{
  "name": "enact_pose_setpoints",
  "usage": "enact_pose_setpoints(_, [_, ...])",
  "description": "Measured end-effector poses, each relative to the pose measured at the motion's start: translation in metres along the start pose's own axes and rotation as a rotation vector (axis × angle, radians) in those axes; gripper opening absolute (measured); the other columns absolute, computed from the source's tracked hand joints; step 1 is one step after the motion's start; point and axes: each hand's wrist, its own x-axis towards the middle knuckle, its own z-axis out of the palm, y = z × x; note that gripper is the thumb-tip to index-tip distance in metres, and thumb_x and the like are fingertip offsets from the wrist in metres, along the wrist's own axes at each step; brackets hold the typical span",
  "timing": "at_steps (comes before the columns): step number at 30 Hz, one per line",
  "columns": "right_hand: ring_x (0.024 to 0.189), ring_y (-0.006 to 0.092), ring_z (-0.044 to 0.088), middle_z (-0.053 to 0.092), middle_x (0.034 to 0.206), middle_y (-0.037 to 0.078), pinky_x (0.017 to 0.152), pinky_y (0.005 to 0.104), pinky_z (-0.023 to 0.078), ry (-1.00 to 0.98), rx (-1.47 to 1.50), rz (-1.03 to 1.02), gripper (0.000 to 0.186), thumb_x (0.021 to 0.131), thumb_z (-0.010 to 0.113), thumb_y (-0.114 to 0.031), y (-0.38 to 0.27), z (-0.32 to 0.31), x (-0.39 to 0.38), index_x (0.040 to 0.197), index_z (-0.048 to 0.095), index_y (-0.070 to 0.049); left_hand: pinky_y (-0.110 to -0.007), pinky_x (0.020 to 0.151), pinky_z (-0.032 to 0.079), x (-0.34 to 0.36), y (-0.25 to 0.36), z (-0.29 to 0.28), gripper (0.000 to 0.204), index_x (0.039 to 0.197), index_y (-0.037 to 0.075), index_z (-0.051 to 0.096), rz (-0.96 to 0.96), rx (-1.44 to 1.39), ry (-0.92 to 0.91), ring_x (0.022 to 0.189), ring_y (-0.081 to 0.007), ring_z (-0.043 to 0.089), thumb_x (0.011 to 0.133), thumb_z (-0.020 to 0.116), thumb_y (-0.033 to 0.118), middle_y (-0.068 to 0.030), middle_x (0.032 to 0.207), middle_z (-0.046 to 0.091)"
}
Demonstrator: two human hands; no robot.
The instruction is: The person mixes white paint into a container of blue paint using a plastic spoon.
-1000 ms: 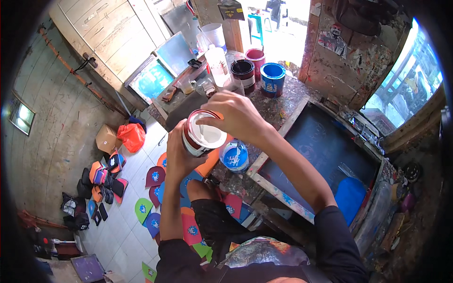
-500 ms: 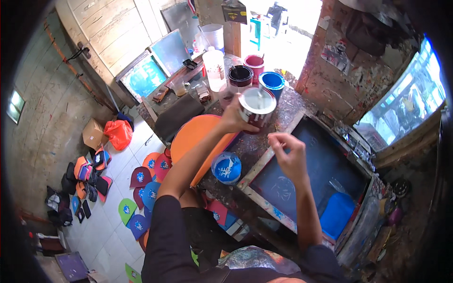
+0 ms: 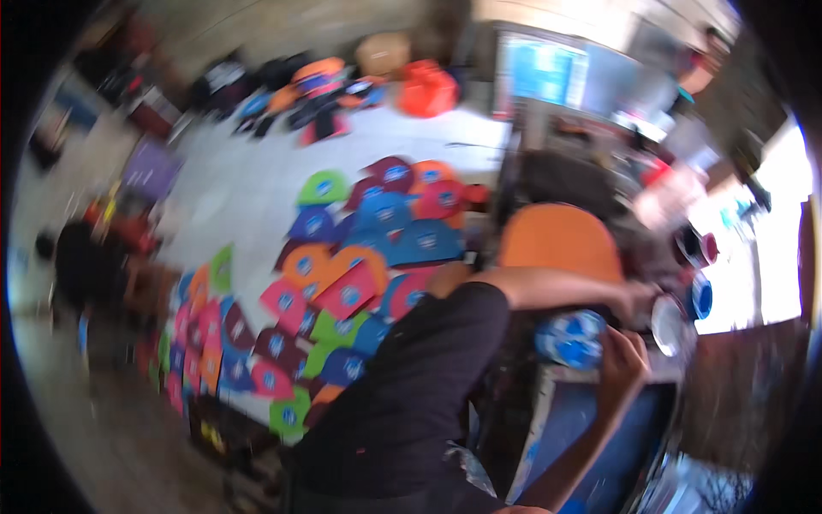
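Observation:
My left hand point(image 3: 635, 300) is closed on the side of a paint can point(image 3: 667, 325) with a whitish top, over the far right part of the worktable. Just nearer, my right hand point(image 3: 625, 361) has its fingers curled in, beside a tub of blue paint point(image 3: 569, 339). Blur hides whether anything is between those fingers. Under my left forearm lies a large orange rounded board point(image 3: 561, 242). A framed printing screen point(image 3: 591, 437) with a dark blue mesh rests below my right hand.
Blue point(image 3: 700, 295) and dark red point(image 3: 687, 246) paint pots stand beyond the can. Many colourful rounded cap panels point(image 3: 381, 214) with blue prints cover the pale floor point(image 3: 257, 163) at left. A red plastic bag point(image 3: 427, 89) and a box point(image 3: 384, 55) sit by the wall.
My view has swung left, bringing the floor panels into sight and blurring everything. The can stays with my left hand. My right hand is now closer to the blue paint tub.

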Motion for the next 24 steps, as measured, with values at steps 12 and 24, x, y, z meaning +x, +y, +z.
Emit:
enact_pose_setpoints(12, [0.076, 0.0109, 0.058, 0.07, 0.092, 0.005, 0.062, 0.0266, 0.04, -0.319, -0.237, -0.008, 0.015, 0.097, 0.076, -0.011, 0.001, -0.005, 0.006, 0.107, 0.077, 0.001, -0.046, 0.113, 0.045, -0.273, 0.091, -0.039, 0.102, 0.144, -0.003, 0.048, 0.139, -0.28, 0.715, 0.135, -0.0349, 0.055, 0.068, 0.097, 0.044, -0.0206, 0.14, 0.058])
enact_pose_setpoints(24, [0.089, 0.03, 0.067, 0.069, 0.092, 0.017, 0.081, 0.0385, 0.053, -0.362, -0.228, -0.071, 0.013, 0.094, 0.072, 0.0, -0.017, -0.018, 0.021, 0.104, 0.074, 0.008, -0.047, 0.112, 0.044, -0.238, 0.101, 0.019, 0.105, 0.145, 0.003, 0.05, 0.154, -0.135, 0.667, 0.132, -0.0388, 0.055, 0.059, 0.1, 0.038, -0.0195, 0.141, 0.056])
